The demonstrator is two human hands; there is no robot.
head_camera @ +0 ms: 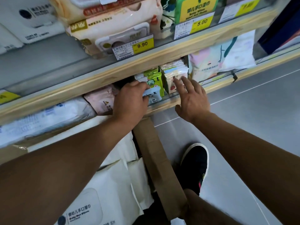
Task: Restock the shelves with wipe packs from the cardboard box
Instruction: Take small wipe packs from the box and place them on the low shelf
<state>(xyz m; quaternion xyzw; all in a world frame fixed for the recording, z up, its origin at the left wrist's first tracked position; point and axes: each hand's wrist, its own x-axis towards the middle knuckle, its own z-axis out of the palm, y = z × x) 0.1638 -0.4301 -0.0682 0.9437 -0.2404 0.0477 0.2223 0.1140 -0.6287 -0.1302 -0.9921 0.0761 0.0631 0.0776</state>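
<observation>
Hands: left hand (131, 98) is gripping a small pale-blue wipe pack (153, 95) at the front of the lower shelf (164, 106), fingers curled over its top edge; right hand (192, 96) is hovering flat beside it with fingers spread, holding nothing, fingertips reaching toward the row of pale sachets (176, 73).
Task's thing: the pale-blue pack is sitting just behind the shelf's clear front lip, touching the green packs (155, 78) standing behind it.
Doing it well: the pack is probably being seated in its row, so it is asking to be kept upright, label facing out and pushed back square against the green ones, while the free hand is steadying the neighbouring sachets against tipping.
Supply: the cardboard box (155, 153) is standing open on the floor below the shelf, with large white wipe packs (103, 189) lying in it.
Surroundings: pink packs (102, 101) are lying just left of the working hand; price tags reading 9.90 (142, 44) and 5.00 (202, 22) are hanging on the upper shelf; a dark shoe (194, 163) is resting beside the box.
In the way: the upper shelf's wooden edge (146, 60) is overhanging the slot and leaving little headroom; the box flap is crowding the standing space.
</observation>
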